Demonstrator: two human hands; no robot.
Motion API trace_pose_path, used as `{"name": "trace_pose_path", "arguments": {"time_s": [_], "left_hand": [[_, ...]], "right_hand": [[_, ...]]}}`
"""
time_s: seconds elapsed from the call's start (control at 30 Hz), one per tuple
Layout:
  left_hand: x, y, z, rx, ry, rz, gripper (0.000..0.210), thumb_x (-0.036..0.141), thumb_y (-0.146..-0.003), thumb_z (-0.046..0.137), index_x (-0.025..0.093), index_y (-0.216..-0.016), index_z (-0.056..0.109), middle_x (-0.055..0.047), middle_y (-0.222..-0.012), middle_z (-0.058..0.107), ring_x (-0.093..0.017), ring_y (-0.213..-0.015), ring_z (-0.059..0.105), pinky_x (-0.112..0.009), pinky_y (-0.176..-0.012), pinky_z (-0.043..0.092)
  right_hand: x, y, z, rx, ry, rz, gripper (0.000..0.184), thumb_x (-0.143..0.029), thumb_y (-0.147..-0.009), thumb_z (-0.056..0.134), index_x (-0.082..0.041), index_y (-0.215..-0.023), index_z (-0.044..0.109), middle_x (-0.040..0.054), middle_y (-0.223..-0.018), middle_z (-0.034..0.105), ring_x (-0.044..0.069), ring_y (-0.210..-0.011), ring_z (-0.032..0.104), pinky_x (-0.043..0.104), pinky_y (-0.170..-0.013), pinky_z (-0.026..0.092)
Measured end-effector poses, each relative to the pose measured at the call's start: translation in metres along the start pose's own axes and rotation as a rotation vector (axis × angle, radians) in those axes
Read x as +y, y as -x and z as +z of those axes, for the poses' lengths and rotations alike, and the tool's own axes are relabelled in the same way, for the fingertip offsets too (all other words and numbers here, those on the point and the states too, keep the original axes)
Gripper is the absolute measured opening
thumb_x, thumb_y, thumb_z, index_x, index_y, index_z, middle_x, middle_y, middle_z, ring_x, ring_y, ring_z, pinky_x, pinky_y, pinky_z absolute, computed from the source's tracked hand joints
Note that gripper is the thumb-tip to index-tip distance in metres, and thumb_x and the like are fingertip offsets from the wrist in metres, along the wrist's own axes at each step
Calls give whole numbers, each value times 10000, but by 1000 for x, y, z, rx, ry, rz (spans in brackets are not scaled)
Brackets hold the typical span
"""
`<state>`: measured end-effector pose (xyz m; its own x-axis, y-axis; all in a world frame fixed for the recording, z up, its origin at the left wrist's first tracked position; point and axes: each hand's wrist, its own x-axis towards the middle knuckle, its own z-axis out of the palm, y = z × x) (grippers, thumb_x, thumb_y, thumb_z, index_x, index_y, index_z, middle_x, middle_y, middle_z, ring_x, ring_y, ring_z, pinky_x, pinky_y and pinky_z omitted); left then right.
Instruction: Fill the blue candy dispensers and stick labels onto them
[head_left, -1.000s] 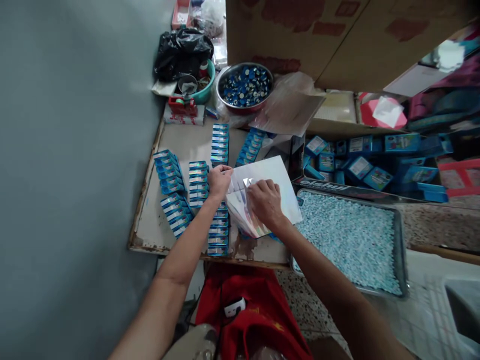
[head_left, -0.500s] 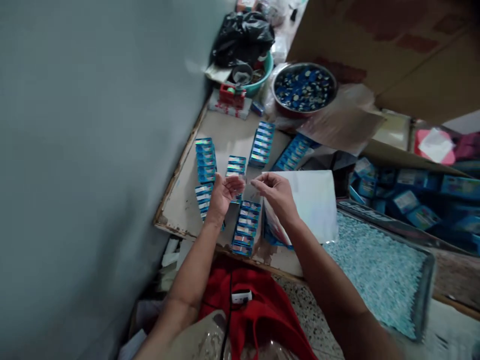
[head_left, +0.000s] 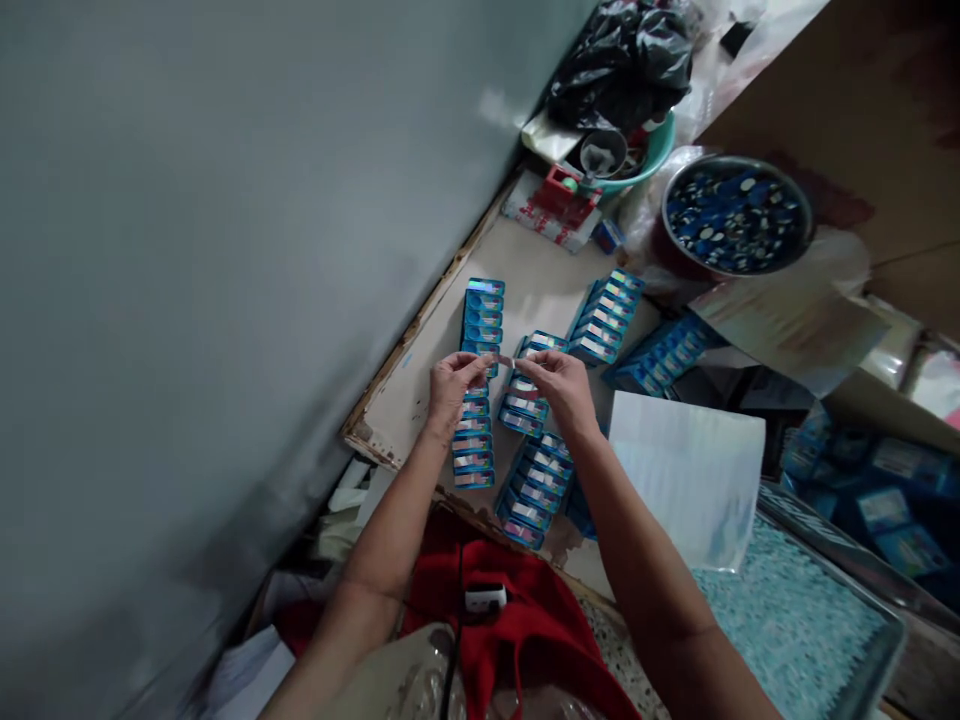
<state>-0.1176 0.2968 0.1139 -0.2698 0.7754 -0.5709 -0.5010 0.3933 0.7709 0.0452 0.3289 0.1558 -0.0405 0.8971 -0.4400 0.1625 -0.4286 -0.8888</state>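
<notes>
My left hand (head_left: pixel 450 390) and my right hand (head_left: pixel 561 388) meet above the table, each closed in a fingertip pinch. A small thin strip (head_left: pixel 504 361), like a shiny label, stretches between their fingertips. Under and around the hands stand rows of small blue boxes, many with shiny strips on their upward faces. One left-hand row (head_left: pixel 484 305) runs beneath my left fingers, with a lower-left row (head_left: pixel 472 462) nearer me. My right hand partly covers the middle row (head_left: pixel 523 410). A front row (head_left: pixel 534 490) sits beside my right forearm.
A white sheet (head_left: pixel 690 475) lies right of my right forearm. Beyond it are a tray of pale blue bits (head_left: pixel 795 600) and a carton of blue packs (head_left: pixel 900 510). At the back stand a metal bowl of blue and white pieces (head_left: pixel 735 215) and a red tape dispenser (head_left: pixel 566 200).
My left hand has gone from an open palm to a pinch, and the strip now spans both hands. The view has turned, so the table things appear farther right.
</notes>
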Motion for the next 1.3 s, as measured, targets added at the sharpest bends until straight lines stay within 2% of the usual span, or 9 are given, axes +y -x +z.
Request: {"name": "trace_pose_path", "arguments": {"time_s": [0.3,0.53,0.77,0.9,1.0,1.07,1.17,1.23,1.3], "left_hand": [[26,-107,-6,110,-92,267,241,287,-639,872,162,-671,669,-3,-641,671,-121,-609,623,-256,-651,535],[15,-157,-6,142,-95,215,230,238,-647,855,168,-664,637,17,-620,644,-112,-583,613,-244,-638,528],[4,-170,-11,154,-25,128,250,201,-613,851,172,-639,604,16,-615,646,-110,-588,620,-251,-649,544],[-6,-185,-9,113,47,-99,282,206,-597,856,189,-650,580,2,-626,664,-131,-606,635,-271,-648,547],[-11,-191,-4,239,-97,-186,246,185,-650,808,199,-635,564,-8,-588,631,-168,-623,643,-292,-634,518],[-11,-186,-3,354,-181,-143,231,127,-650,778,205,-673,562,-13,-636,649,-196,-713,677,-305,-691,514],[-4,-160,-9,472,-323,108,273,90,-652,770,208,-833,604,-22,-816,708,-196,-870,698,-292,-814,506],[2,-134,-15,429,-396,310,222,211,-737,786,205,-903,639,-30,-881,720,-180,-864,696,-278,-827,507],[8,-107,-19,256,-332,348,283,449,-829,758,193,-917,674,-43,-873,724,-167,-777,691,-275,-769,523]], "right_hand": [[5,-115,59,196,411,-52,322,-482,-747,698,-170,-777,771,11,-635,673,170,-636,611,257,-598,436],[5,-153,75,235,623,3,268,-399,-775,675,-180,-831,819,37,-688,721,191,-688,638,272,-653,421],[9,-162,78,210,675,-1,234,-394,-775,677,-190,-800,789,39,-691,696,193,-687,615,285,-654,404],[14,-167,71,229,714,37,228,-410,-742,734,-193,-698,685,21,-661,642,186,-669,577,294,-659,400],[17,-167,68,268,672,57,238,-406,-735,752,-197,-739,639,19,-739,652,187,-719,576,295,-682,410],[17,-163,67,342,626,38,240,-400,-747,744,-201,-811,627,33,-843,678,196,-788,590,299,-725,429],[12,-154,67,378,525,-8,298,-480,-785,715,-212,-819,590,39,-865,675,202,-811,597,309,-763,449],[8,-147,67,360,446,-39,339,-530,-794,705,-220,-805,567,23,-812,653,198,-782,595,307,-753,452],[6,-142,67,353,381,-68,352,-541,-798,705,-225,-796,551,3,-763,627,190,-754,589,300,-730,448]]}}
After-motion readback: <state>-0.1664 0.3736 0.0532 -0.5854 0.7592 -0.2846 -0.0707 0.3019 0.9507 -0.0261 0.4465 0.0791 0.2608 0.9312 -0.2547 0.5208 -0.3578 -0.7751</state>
